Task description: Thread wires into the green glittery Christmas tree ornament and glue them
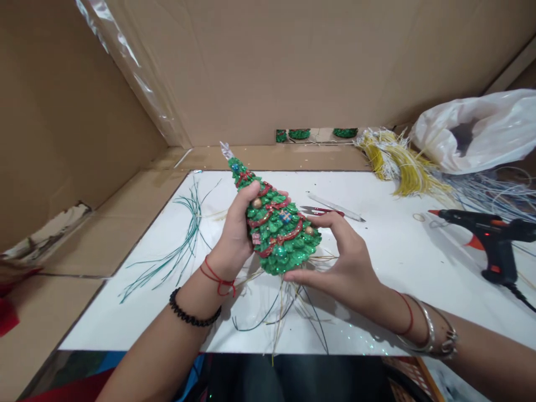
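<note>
A small glittery green Christmas tree ornament (278,223), with red garlands, tiny gifts and gold balls, is held tilted above the white board. Its pale tip points up and to the left. My left hand (238,229) wraps round its left side near the middle. At the wide base, my right hand (347,259) grips the lower right edge, thumb below and fingers above. Several thin wires (288,307), dark green and straw-coloured, lie under and in front of the base; whether any are fixed to it I cannot tell.
Green wires (188,229) lie left on the white board (402,307). Behind the ornament are red-handled snips (322,211) and a pen-like tool (337,206). At right sit a black glue gun (489,234), yellow wire bundles (393,162) and a white plastic bag (481,128). Cardboard walls (293,67) surround the board.
</note>
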The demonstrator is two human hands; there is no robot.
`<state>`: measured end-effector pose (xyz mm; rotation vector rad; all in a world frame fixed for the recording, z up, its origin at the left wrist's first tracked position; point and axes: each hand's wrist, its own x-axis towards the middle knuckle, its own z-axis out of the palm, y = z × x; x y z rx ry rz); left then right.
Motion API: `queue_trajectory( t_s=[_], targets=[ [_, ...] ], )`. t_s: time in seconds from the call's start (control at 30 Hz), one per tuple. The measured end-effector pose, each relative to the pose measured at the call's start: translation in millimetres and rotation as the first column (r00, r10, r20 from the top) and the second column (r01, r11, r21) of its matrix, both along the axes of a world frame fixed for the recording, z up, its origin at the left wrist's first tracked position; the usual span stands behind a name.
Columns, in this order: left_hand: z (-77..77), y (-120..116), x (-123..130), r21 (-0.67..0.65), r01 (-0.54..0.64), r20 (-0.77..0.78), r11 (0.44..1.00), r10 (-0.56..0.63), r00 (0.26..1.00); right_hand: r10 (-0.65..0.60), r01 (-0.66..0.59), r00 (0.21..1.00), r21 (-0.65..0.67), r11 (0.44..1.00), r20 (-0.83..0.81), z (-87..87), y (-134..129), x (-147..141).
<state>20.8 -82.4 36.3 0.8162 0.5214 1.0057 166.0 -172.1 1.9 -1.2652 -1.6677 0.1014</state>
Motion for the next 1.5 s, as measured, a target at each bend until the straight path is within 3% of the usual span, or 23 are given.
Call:
queue_trajectory(
  t_s=[0.27,0.53,0.67,0.8,0.97,1.03,1.17,1.3,1.4,1.5],
  targets=[
    [4.6,0.5,-10.0,0.131,0.096,0.113,0.987,-0.111,0.987,0.083,-0.107,0.990,0.218,0.970,0.118,2.8,-5.1,2.2],
    [3.0,-0.9,-11.1,0.198,0.124,0.149,0.972,-0.155,0.977,0.214,-0.227,0.974,0.251,0.941,0.080,5.6,-7.8,4.8],
    [2.7,1.4,-11.3,0.239,0.124,0.156,0.963,-0.164,0.974,0.323,-0.309,0.932,0.106,0.945,-0.162,2.2,-7.2,5.0],
    [2.4,2.6,-10.7,0.265,0.110,0.180,0.958,-0.161,0.970,0.293,-0.379,0.818,-0.080,0.922,-0.496,-4.8,-5.0,2.4],
    [2.5,0.6,-9.6,0.241,0.051,0.182,0.969,-0.097,0.979,0.231,-0.612,0.593,-0.247,0.751,-0.771,-0.8,-2.3,-2.5],
    [3.0,1.0,-9.7,0.236,0.029,0.162,0.971,-0.069,0.984,0.202,-0.637,0.549,-0.249,0.729,-0.811,3.2,-1.1,-3.5],
    [5.3,4.7,-9.4,0.231,-0.052,0.036,0.972,0.045,0.998,0.132,-0.504,0.615,-0.259,0.824,-0.777,4.7,1.8,-2.5],
    [4.1,6.2,-4.4,0.245,-0.198,-0.137,0.949,0.236,0.962,0.093,-0.220,0.796,-0.144,0.965,-0.598,0.1,3.7,0.7],
    [0.5,4.9,-0.2,0.138,-0.216,-0.158,0.967,0.237,0.959,0.083,-0.131,0.907,-0.088,0.987,-0.412,-0.4,1.8,2.2],
    [-0.7,5.6,-0.2,0.070,-0.231,-0.114,0.970,0.238,0.965,0.170,-0.189,0.951,-0.052,0.980,-0.257,1.8,-1.6,2.4]
  ],
)
